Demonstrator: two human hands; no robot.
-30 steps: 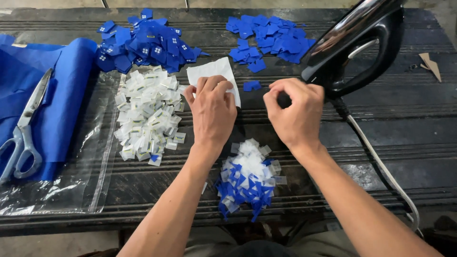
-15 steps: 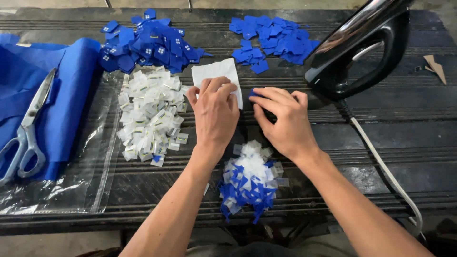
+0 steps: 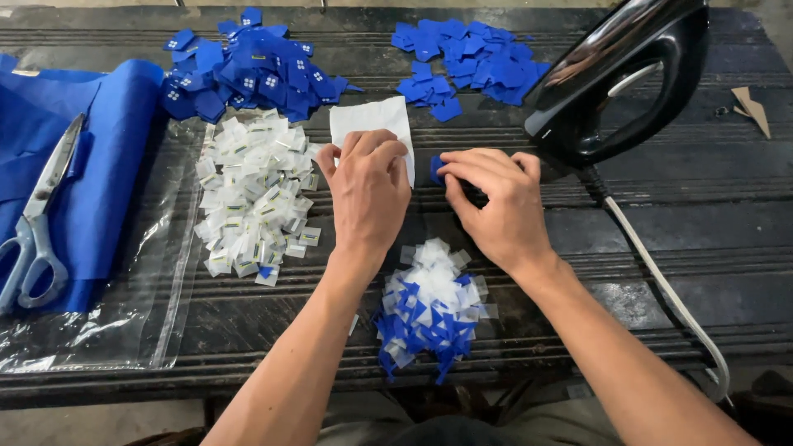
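Note:
My left hand (image 3: 369, 183) rests palm down on a white sheet of paper (image 3: 369, 121) in the middle of the dark table (image 3: 677, 215). Beside it, my right hand (image 3: 494, 196) pinches a small blue fabric square (image 3: 435, 168) with its fingertips, right at the paper's edge. Near my wrists lies a mixed heap of white and blue pieces (image 3: 429, 307). A pile of small white tags (image 3: 252, 194) sits just left of my left hand.
A black iron (image 3: 619, 78) stands at the right with its cord (image 3: 661, 281) trailing toward me. Two piles of blue squares (image 3: 239, 74) (image 3: 467, 54) lie at the back. Scissors (image 3: 37, 219) rest on blue cloth (image 3: 99, 165) at left, beside a clear plastic bag (image 3: 107, 322).
My right hand has moved left from beside the iron toward the paper and taken the small blue square between its fingertips. My left hand has stayed on the paper.

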